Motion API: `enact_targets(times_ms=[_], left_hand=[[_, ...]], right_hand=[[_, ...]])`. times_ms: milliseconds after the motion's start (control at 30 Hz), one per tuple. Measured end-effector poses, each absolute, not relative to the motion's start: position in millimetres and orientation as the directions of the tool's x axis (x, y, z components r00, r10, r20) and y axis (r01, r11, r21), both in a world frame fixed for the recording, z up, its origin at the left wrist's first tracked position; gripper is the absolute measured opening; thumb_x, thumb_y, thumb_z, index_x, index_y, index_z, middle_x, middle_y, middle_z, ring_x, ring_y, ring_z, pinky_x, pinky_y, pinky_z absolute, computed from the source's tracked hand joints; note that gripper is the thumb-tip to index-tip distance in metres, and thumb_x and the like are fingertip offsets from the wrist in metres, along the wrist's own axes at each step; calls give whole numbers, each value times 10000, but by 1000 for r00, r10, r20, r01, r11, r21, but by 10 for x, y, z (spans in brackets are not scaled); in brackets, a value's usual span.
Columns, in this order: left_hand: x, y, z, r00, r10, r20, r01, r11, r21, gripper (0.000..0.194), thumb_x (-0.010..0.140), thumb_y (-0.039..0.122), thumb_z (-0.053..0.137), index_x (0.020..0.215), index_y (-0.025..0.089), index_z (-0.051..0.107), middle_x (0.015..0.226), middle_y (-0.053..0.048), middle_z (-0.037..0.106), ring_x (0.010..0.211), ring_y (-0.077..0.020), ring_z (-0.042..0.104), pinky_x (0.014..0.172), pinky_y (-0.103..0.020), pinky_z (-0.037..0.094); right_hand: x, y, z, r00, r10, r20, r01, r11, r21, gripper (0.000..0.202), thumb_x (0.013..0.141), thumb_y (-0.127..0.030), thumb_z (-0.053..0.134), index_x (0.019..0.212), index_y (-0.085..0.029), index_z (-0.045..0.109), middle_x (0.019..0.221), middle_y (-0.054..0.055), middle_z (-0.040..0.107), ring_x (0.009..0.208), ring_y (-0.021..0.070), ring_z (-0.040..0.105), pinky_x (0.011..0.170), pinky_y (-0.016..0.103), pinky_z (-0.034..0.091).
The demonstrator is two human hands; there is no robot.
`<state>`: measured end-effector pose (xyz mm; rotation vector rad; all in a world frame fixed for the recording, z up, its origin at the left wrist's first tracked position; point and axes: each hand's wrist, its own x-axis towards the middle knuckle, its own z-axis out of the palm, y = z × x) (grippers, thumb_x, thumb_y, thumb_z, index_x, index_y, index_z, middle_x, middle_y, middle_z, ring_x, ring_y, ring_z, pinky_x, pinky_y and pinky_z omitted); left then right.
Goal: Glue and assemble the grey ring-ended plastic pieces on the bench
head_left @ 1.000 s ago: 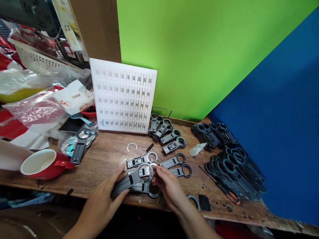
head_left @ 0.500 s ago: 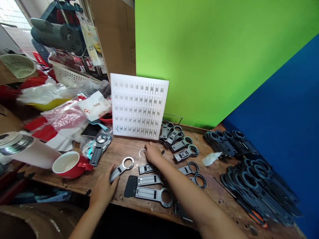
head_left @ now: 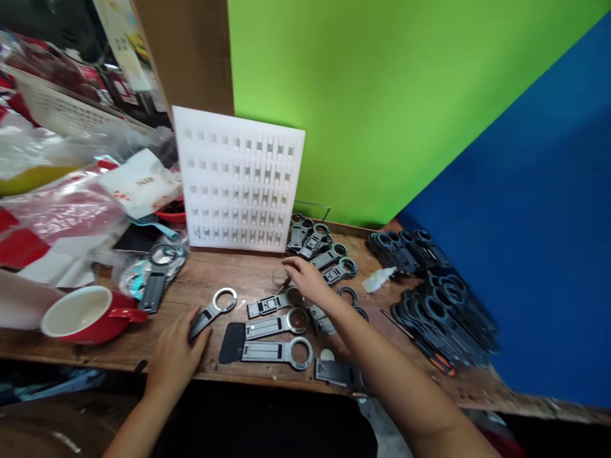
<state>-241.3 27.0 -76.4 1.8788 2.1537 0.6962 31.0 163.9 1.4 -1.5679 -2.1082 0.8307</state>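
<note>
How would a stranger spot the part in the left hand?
Find the white slotted board on the wooden bench. Lower in view, the left hand holds a grey ring-ended part. Unlike similar parts lying to its right, it is gripped.

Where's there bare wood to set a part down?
The widest bare patch of bench lies between the white board, the plastic bag and the ringed part in the left hand. A smaller one sits between the right forearm and the orange-handled screwdriver. Crowded: the middle, with grey parts, and the right end, with dark stacks.
</note>
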Motion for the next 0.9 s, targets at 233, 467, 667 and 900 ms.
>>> enact_targets(times_ms=[233, 467, 667, 900], left_hand=[[-1869, 281, -526, 69, 969, 239, 781, -201, 591, 295, 871, 433, 422, 755, 207, 571, 769, -50, 624, 775, -216, 572, 731, -337, 432], [-879, 344, -371, 425, 870, 250, 640, -484, 597, 212, 904, 313, 377, 896, 212, 564, 946, -62, 624, 892, -197, 574, 787, -324, 455], [-29, 627, -335, 686, 723, 80, 601, -625, 499, 214, 876, 239, 420, 1010, 230, 586, 1129, -69, 596, 1028, -221, 552, 884, -373, 439], [369, 845, -481, 707, 706, -37, 654, -634, 413, 201, 863, 186, 415, 994, 206, 567, 1159, -94, 581, 1038, -235, 539, 887, -379, 427]], right_hand=[[1860, 847, 134, 119, 986, -117, 404, -155, -902, 297, 785, -380, 510, 961, -159, 604, 718, -9, 586, 539, 109, 488, 500, 227, 393], [2429, 432, -157, 264, 964, -23, 605, -185, -774, 245, 798, -333, 442, 916, -168, 579, 777, 26, 615, 665, 158, 551, 608, 273, 434], [2294, 595, -330, 127, 992, -13, 693, -98, -714, 169, 841, -231, 465, 908, -198, 617, 909, 37, 660, 862, 180, 585, 797, 300, 420], [2281, 706, -415, -2, 1000, -17, 759, -9, -651, 164, 865, -150, 475, 918, -191, 625, 928, 41, 661, 884, 173, 585, 800, 281, 420]])
